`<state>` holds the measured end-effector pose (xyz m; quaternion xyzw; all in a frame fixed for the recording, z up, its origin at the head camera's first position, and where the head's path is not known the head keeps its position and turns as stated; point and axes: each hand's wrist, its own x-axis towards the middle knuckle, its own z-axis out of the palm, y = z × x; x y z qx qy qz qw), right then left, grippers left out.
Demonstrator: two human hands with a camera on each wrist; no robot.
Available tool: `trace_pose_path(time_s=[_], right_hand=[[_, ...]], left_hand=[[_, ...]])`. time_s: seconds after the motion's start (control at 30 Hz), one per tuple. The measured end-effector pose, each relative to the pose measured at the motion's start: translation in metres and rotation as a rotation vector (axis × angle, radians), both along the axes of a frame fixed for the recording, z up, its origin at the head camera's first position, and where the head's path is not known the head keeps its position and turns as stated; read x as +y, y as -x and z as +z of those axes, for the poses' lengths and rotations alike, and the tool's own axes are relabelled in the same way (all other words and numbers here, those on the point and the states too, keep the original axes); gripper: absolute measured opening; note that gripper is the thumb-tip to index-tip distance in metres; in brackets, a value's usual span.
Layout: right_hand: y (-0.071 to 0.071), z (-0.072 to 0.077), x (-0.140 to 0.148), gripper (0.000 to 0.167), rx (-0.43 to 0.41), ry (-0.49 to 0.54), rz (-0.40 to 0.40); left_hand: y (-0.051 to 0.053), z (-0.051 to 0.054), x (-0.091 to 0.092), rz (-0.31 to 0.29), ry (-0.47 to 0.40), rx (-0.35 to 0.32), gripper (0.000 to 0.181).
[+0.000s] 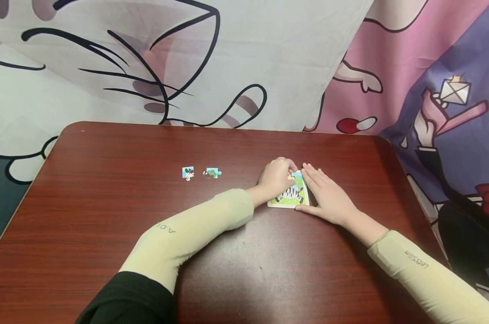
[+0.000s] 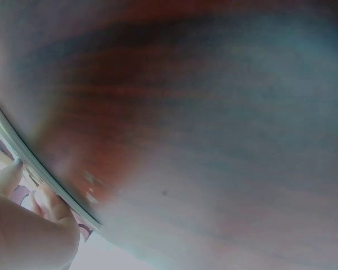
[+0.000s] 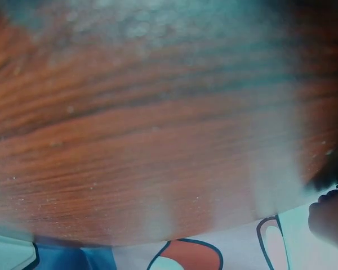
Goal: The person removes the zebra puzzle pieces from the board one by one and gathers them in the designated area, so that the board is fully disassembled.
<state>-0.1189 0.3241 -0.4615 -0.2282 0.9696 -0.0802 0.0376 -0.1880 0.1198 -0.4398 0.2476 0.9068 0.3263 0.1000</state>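
Note:
A small framed puzzle (image 1: 290,196) with a zebra picture lies on the table. My left hand (image 1: 273,178) reaches over its upper left part with curled fingers, pinching a puzzle piece at the top; the hand covers much of that piece. Along the right edge of the puzzle rests my right hand (image 1: 329,194), fingers straight and thumb at the lower corner. The left wrist view shows the puzzle's pale edge (image 2: 45,171) side-on, with my left hand (image 2: 31,230) at it. At the right border of the right wrist view a hand (image 3: 331,218) shows partly.
Two loose puzzle pieces, one with a black and white animal part (image 1: 188,173) and one with a green shape (image 1: 212,173), lie left of my hands. The brown table (image 1: 106,189) has its back edge against a printed curtain (image 1: 244,58).

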Motion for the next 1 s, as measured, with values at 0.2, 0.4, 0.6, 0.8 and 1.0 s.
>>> trace_pose_path(time_s=[0.2,0.4,0.6,0.8,1.0], right_hand=[[-0.0003,0.0006,0.0002,0.110,-0.028,0.030,-0.007],[0.0004,-0.0012,0.0013,0.110,-0.026,0.032,-0.005],[0.0002,-0.0021,0.0020,0.109,-0.029,0.036,-0.003],[0.0007,-0.0002,0.0014,0.109,-0.024,0.033,0.000],[0.0013,0.0007,0.0014,0.108,-0.013,0.029,0.008]], left_hand=[[0.0028,-0.0009,-0.0009,-0.031,0.011,0.011,0.028],[0.0034,-0.0018,-0.0007,-0.035,0.008,0.012,0.027],[0.0022,-0.0008,0.0011,-0.054,0.009,0.032,0.026],[0.0037,0.0013,0.0002,-0.080,0.014,0.056,0.025],[0.0073,0.0044,-0.0029,-0.078,-0.044,0.039,0.015]])
